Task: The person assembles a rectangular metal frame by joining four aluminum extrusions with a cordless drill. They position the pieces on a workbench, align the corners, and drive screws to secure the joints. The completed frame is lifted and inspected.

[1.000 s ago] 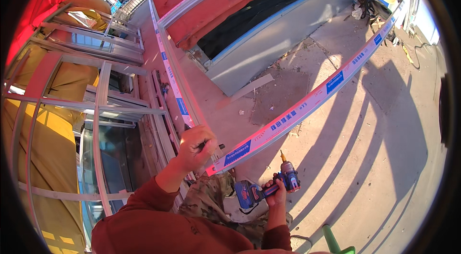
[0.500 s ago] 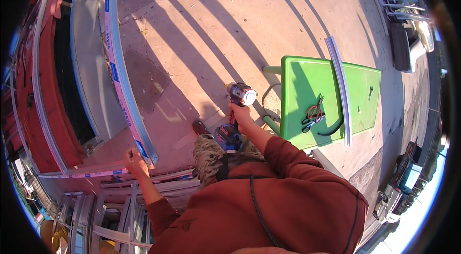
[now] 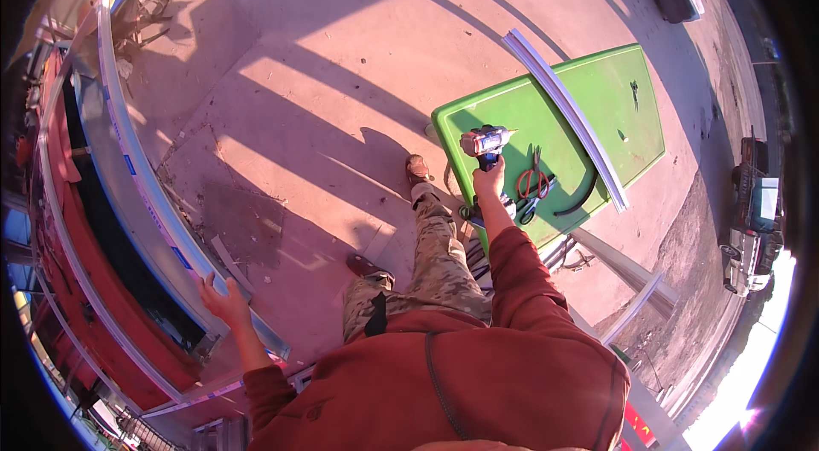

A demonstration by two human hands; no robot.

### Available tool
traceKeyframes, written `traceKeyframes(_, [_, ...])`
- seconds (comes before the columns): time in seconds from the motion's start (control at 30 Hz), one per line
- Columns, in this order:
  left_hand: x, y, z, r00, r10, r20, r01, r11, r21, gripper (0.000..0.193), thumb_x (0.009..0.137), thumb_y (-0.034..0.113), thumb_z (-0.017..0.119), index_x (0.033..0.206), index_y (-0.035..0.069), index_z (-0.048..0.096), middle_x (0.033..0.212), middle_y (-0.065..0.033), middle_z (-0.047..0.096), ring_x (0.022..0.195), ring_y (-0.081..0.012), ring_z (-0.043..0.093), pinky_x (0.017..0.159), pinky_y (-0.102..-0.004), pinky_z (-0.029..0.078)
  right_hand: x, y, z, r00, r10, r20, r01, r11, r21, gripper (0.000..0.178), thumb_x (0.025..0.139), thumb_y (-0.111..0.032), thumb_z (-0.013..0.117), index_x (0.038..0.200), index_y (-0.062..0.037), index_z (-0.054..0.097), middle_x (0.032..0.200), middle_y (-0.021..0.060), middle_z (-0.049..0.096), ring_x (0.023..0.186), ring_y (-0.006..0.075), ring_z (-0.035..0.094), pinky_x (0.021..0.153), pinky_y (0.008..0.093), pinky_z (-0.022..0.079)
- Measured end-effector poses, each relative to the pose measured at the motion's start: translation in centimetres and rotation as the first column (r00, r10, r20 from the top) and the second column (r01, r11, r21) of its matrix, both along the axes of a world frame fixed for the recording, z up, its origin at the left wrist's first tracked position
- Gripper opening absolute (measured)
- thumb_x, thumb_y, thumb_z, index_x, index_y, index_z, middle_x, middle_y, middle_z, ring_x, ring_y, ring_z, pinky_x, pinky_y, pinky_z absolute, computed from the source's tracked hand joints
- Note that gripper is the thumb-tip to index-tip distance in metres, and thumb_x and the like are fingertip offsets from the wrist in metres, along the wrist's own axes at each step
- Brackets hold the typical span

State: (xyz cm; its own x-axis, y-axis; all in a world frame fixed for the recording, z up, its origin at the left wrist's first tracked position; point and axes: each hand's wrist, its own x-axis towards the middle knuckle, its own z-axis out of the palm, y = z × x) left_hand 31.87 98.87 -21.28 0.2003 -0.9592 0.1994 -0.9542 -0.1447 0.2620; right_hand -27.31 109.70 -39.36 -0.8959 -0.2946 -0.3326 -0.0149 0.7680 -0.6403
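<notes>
My right hand point(image 3: 488, 180) is wrapped round the handle of a cordless drill point(image 3: 486, 142), held over the near left edge of a green table point(image 3: 589, 84) with its tip toward the right. Beside it on the tabletop lie red-handled scissors point(image 3: 533, 185) and a blue-handled tool point(image 3: 529, 210). A curved black strip point(image 3: 580, 199) rests there too, near a pale metal profile point(image 3: 567, 105) laid across the table. On the left, my left hand point(image 3: 226, 304) has its fingers apart by a long film-covered metal profile point(image 3: 149, 195). Whether they touch it I cannot tell.
Red material point(image 3: 102, 255) and more long profiles lie along the left. Both my shoes point(image 3: 416, 169) stand on the concrete floor point(image 3: 333, 101). Metal lengths point(image 3: 623, 267) lie right of my right arm. A parked vehicle point(image 3: 755, 221) is at the far right.
My right hand has carried the drill right, over the green table, and its tip now points right instead of left. My left hand's fingers have spread. The view has turned; both legs now show.
</notes>
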Motion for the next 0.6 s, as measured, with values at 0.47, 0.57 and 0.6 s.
traceKeyframes(0.47, [-16.8, -8.5, -1.0, 0.996, -0.082, -0.018, 0.083, 0.926, 0.369, 0.037, 0.076, 0.014, 0.065, 0.112, 0.004, 0.061, 0.135, -0.0196, 0.047, 0.128, -0.0363, 0.042, 0.11, -0.0441, 0.03, -19.0, -11.7, -0.5, 0.81, -0.338, 0.479, 0.541, 0.746, -0.389, 0.037, 0.09, -0.029, 0.064, 0.108, 0.0025, 0.06, 0.101, 0.0127, 0.064, 0.077, 0.0225, 0.063, 0.069, 0.0355, 0.053])
traceKeyframes(0.57, [-19.4, -10.3, -0.1, 0.992, -0.063, -0.107, 0.108, 0.866, 0.489, 0.034, 0.076, 0.014, 0.065, 0.109, 0.005, 0.062, 0.133, -0.0186, 0.05, 0.126, -0.0355, 0.044, 0.108, -0.0434, 0.032, -27.0, -18.4, -2.0, 0.426, -0.228, 0.875, 0.857, 0.411, -0.311, 0.103, 0.086, -0.055, 0.062, 0.15, -0.0012, 0.001, 0.148, 0.0291, 0.025, 0.13, 0.0418, 0.04, 0.106, 0.0545, 0.037])
traceKeyframes(0.6, [-19.7, -10.2, 0.2, 0.99, -0.025, -0.142, 0.096, 0.846, 0.524, 0.033, 0.076, 0.014, 0.065, 0.108, 0.005, 0.062, 0.131, -0.0181, 0.051, 0.125, -0.0352, 0.045, 0.107, -0.043, 0.033, -28.8, -20.3, -2.7, 0.364, -0.185, 0.913, 0.882, 0.382, -0.275, 0.113, 0.083, -0.063, 0.06, 0.151, -0.0027, -0.007, 0.154, 0.0275, 0.013, 0.139, 0.0424, 0.027, 0.112, 0.0552, 0.027])
